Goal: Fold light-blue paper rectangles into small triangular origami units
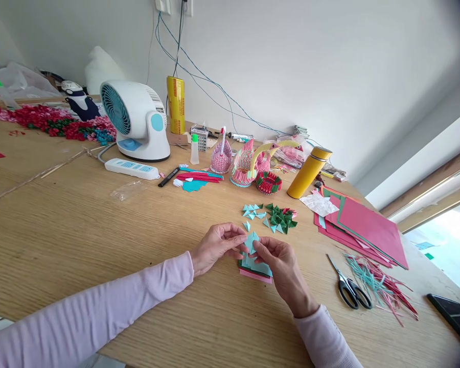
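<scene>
A small light-blue piece of paper [252, 240], partly folded with a pointed top, is pinched between my two hands. My left hand [219, 246] grips its left edge with thumb and fingers. On its right side, my right hand [278, 260] presses with the thumb. Just below lies a stack of paper slips [256, 275] in light blue, green and pink, partly hidden by the right hand. Beyond the hands are several folded light-blue paper triangles [253, 210] and a heap of dark green ones [280, 217].
Scissors [348, 286] and thin paper strips [383, 283] lie to the right, near a phone [452, 312]. Coloured paper sheets [371, 225] and a yellow bottle [308, 173] stand farther back. Paper swans [247, 163], a red-green paper bowl [269, 182] and a fan [138, 120] occupy the rear.
</scene>
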{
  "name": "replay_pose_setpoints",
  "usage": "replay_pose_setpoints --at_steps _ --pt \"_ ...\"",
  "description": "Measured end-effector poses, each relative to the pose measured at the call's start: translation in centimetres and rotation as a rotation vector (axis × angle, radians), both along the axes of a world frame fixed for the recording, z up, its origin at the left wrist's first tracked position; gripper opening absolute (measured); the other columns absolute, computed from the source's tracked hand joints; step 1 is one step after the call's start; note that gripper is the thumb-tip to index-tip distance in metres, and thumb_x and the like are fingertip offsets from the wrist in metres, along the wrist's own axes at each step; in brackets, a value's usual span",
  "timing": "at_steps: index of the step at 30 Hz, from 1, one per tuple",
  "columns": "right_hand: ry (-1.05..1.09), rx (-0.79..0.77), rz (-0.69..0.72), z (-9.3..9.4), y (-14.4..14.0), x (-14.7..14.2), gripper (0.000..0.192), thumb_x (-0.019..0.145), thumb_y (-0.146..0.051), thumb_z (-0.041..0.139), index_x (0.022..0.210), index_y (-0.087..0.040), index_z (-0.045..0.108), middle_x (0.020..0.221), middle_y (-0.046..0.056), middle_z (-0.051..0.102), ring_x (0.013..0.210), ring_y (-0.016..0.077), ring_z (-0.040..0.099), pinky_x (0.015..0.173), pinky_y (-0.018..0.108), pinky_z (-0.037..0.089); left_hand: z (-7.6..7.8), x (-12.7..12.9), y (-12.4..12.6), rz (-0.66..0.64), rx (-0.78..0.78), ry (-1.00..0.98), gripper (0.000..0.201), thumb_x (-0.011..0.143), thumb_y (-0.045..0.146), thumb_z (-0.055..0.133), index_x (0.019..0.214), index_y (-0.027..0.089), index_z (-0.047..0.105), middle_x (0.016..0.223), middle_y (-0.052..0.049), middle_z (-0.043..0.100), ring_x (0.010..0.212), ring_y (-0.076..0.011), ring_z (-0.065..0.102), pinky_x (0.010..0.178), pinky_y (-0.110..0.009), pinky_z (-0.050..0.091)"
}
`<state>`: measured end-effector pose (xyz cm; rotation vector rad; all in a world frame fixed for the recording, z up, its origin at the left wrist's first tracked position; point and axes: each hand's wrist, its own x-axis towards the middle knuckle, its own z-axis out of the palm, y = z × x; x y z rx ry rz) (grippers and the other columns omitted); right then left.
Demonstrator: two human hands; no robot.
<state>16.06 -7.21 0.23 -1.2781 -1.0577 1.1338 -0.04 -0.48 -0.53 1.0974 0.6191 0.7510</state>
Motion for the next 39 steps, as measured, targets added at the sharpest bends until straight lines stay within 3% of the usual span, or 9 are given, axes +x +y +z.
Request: replay_pose_setpoints --at_steps 4,7,12,17,25,31,35,39 --pt "0.028 -0.013 0.008 -0.2 0.0 0.0 0.031 0.072 -0.044 0.074 0.079 -0.015 0.073 0.070 0.004 0.070 0.062 0.0136 0.063 0.055 0.022 0.048 -0.2 0.0 0.1 -0.003 0.045 0.016 0.033 0.073 0.037 0.074 0.090 0.011 0.062 0.076 -0.004 0.068 0.068 -0.0142 0.067 0.058 -0.024 0.057" --pt "-0.017 -0.007 -0.001 -0.4 0.0 0.0 0.030 0.074 -0.045 0.072 0.080 -0.015 0.072 0.070 0.004 0.069 0.062 0.0142 0.063 0.053 0.022 0.049 0.0 0.1 -0.2 0.027 0.164 0.073 0.031 0.076 0.038 0.070 0.089 0.011 0.063 0.074 -0.004 0.067 0.067 -0.0160 0.067 0.056 -0.025 0.056" --pt "-0.288 0.064 -0.057 -0.8 0.0 -0.2 0.029 0.081 -0.043 0.063 0.082 -0.015 0.070 0.068 0.005 0.069 0.061 0.0173 0.065 0.052 0.024 0.050 0.0 0.3 -0.8 0.085 0.443 0.297 0.028 0.080 0.034 0.064 0.096 0.011 0.067 0.081 -0.006 0.071 0.056 -0.0126 0.065 0.053 -0.022 0.053" --pt "-0.537 0.156 -0.071 -0.7 -0.2 -0.6 0.023 0.086 -0.035 0.056 0.078 -0.017 0.067 0.063 0.003 0.069 0.057 0.0172 0.065 0.051 0.024 0.049 -0.6 0.6 -0.9 0.076 0.506 0.365 0.031 0.076 0.027 0.065 0.101 0.010 0.064 0.098 -0.012 0.071 0.068 -0.0173 0.070 0.061 -0.026 0.056" --pt "-0.800 0.310 -0.128 -0.6 -0.2 -1.2 0.017 0.086 -0.026 0.054 0.079 -0.018 0.067 0.067 0.003 0.070 0.054 0.0146 0.064 0.052 0.022 0.048 -0.4 0.8 -1.2 0.058 0.457 0.363 0.023 0.075 0.021 0.055 0.097 0.015 0.058 0.096 -0.006 0.067 0.060 -0.0142 0.068 0.049 -0.022 0.053" --pt "-0.916 0.373 -0.176 -1.1 0.0 -1.6 0.016 0.086 -0.022 0.051 0.082 -0.017 0.066 0.070 0.004 0.070 0.059 0.0154 0.066 0.056 0.023 0.049 -0.4 1.6 -1.4 0.163 0.403 0.416 0.023 0.070 0.013 0.053 0.092 0.019 0.051 0.050 0.008 0.051 0.046 -0.0132 0.059 0.046 -0.021 0.048" --pt "-0.930 0.377 -0.207 -1.5 0.2 -1.5 0.015 0.085 -0.019 0.052 0.082 -0.018 0.066 0.073 0.003 0.070 0.060 0.0149 0.066 0.057 0.023 0.050 -0.4 2.1 -1.3 0.179 0.318 0.356 0.017 0.072 0.013 0.048 0.088 0.020 0.050 0.053 0.006 0.056 0.046 -0.0142 0.062 0.045 -0.021 0.048" --pt "-0.947 0.363 -0.232 -1.2 0.3 -1.4 0.014 0.084 -0.019 0.052 0.080 -0.018 0.065 0.072 0.003 0.069 0.057 0.0143 0.065 0.055 0.023 0.050 -0.4 2.1 -1.1 0.195 0.303 0.320 0.013 0.075 0.021 0.054 0.087 0.018 0.054 0.064 0.002 0.063 0.049 -0.0142 0.064 0.046 -0.022 0.051"
